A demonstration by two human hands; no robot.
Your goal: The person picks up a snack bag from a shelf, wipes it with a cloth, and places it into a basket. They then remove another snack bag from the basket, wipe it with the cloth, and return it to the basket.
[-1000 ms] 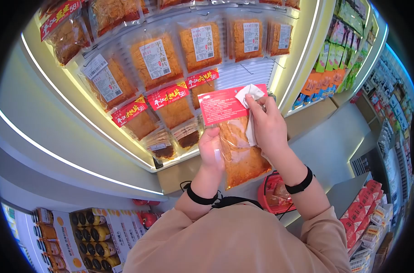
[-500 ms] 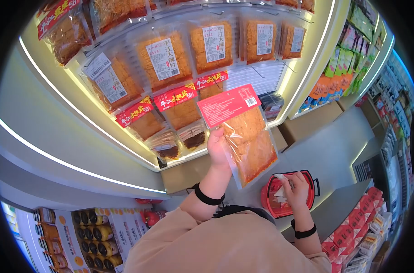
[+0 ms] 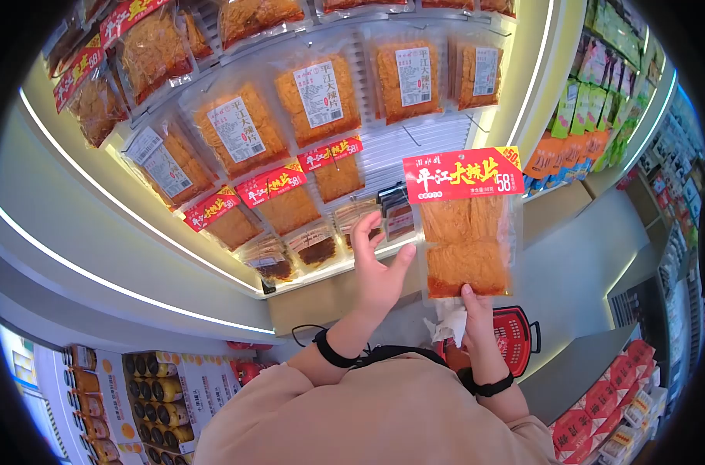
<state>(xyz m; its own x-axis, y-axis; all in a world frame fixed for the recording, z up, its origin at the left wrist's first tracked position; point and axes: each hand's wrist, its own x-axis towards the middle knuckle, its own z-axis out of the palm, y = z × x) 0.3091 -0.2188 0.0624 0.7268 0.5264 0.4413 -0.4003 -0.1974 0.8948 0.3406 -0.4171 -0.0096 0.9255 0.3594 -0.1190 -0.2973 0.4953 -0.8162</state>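
One lit rack point(image 3: 437, 138) is displaying rows of orange snack bags point(image 3: 318, 93). A red basket point(image 3: 513, 335) is sitting low behind the right hand point(image 3: 477, 311), whose grip is holding a red-topped packet point(image 3: 467, 244) upright by its bottom edge. The left hand point(image 3: 379, 273) is hovering beside it, grip wide — a crumpled white tissue point(image 3: 450, 321) is dangling below the packet.

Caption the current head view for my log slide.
Right hand grips a red-topped snack packet and white tissue; left hand is open beside it.
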